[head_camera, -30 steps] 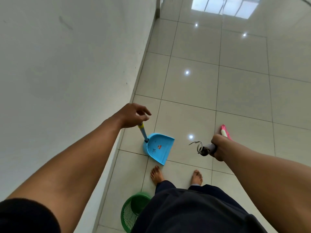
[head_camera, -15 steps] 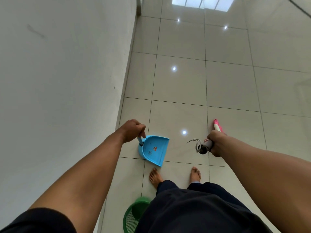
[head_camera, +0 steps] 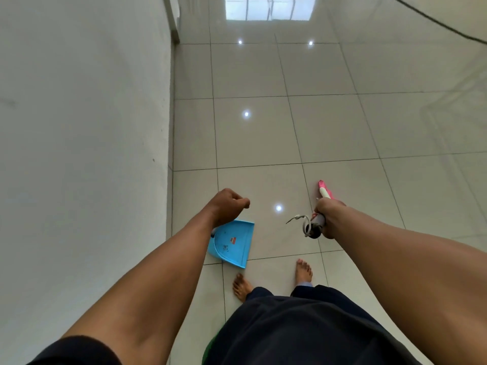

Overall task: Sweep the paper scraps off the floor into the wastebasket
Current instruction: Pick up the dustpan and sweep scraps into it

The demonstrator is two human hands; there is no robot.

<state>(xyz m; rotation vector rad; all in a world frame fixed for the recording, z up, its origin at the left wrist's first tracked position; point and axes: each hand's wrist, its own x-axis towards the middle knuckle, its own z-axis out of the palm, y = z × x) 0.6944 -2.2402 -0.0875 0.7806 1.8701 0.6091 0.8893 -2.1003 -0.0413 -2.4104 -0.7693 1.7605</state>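
**Dustpan and broom in hand, no scraps in sight**

Nearest, at the bottom edge, a sliver of the green wastebasket (head_camera: 210,346) peeks out from behind the person's dark trousers (head_camera: 303,325), close to the wall (head_camera: 79,154) on the left side. Two bare feet stand on the tiled floor (head_camera: 263,133) just ahead of it.

Just beyond the left foot hangs the blue dustpan (head_camera: 232,245), its open mouth turned toward the feet and its inside showing only a few dark specks and a small red label. The left hand (head_camera: 226,206) is above it with fingers curled; its grip appears clamped on the dustpan's handle, though the handle itself is almost wholly hidden under the wrist.

To the right, at about the same depth, the right hand (head_camera: 329,219) has its grip closed round the broom handle (head_camera: 317,225), with a hanging loop at the near end and the pink broom head (head_camera: 325,189) reaching toward the floor beyond.

Farther off, the glossy tiles show only reflected ceiling lights and a window. No paper scraps can be made out anywhere in view.

My reading is that this is the stage between gathering and dumping, or a search for more scraps. The next move calls for either turning back to tip the pan over the basket behind the feet, or lowering the pan's lip flat to the tiles once scraps are found.
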